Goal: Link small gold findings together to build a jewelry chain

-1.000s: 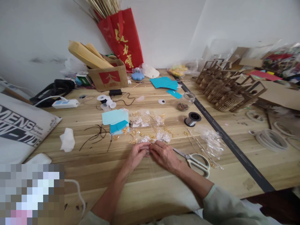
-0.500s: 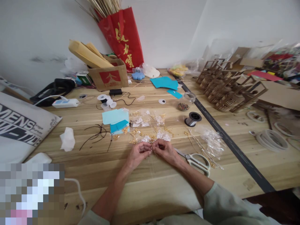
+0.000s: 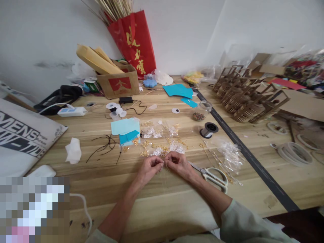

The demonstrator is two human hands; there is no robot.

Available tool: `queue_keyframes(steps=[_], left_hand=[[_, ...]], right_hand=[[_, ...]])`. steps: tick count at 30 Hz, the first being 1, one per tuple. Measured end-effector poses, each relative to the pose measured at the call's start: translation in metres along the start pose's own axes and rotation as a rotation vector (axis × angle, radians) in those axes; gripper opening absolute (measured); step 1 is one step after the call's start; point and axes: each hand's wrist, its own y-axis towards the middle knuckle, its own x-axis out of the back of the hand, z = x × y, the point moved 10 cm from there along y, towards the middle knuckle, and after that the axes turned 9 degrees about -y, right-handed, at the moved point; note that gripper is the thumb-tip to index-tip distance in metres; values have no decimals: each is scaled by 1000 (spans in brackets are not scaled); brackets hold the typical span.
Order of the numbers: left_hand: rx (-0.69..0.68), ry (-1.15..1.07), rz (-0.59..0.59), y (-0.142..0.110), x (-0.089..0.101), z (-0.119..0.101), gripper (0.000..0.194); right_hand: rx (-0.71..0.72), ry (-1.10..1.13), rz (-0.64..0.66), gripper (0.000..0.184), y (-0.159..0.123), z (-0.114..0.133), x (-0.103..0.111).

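Fingertip to fingertip, my left hand (image 3: pixel 150 168) and my right hand (image 3: pixel 179 165) meet over the table, both closed in a pinch. Between the left fingertips shows a small silvery piece (image 3: pixel 162 165), too tiny to make out its kind. The right fingers pinch at a fine thread or wire (image 3: pixel 166 167), whose loose part hangs faintly below. Just beyond the fingertips lie piles of silver beads (image 3: pixel 176 147) and gold beads (image 3: pixel 145 145). White-handled scissors (image 3: pixel 215 179) rest beside my right wrist, partly under the forearm.
Right of the hands are gold and silver chains (image 3: pixel 219 163), clear plastic bags (image 3: pixel 230 155) and a wire spool (image 3: pixel 209 129). Blue cards (image 3: pixel 125 126) and black cord (image 3: pixel 107 145) lie left. Farther back stand a bead jar (image 3: pixel 198 116), wooden lantern-like frames (image 3: pixel 248 98) and a cardboard box (image 3: pixel 118 82).
Both hands stay together in nearly the same spot. My left fingers have curled in more tightly, and the silvery piece shows more clearly between them. The view has shifted slightly.
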Motion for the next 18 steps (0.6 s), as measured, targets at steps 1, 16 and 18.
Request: queue_keyframes(steps=[1,16,18], left_hand=[[1,0,-9,0,1,0,19],[-19,-47,5,0,1,-3,29],[-35,-41,13,0,1,-4,30]], right_hand=[[-5,-3,2,13,0,-1,0],[20,13,9,18,-1,0,-2],[18,18,17,19,0,-1,-2]])
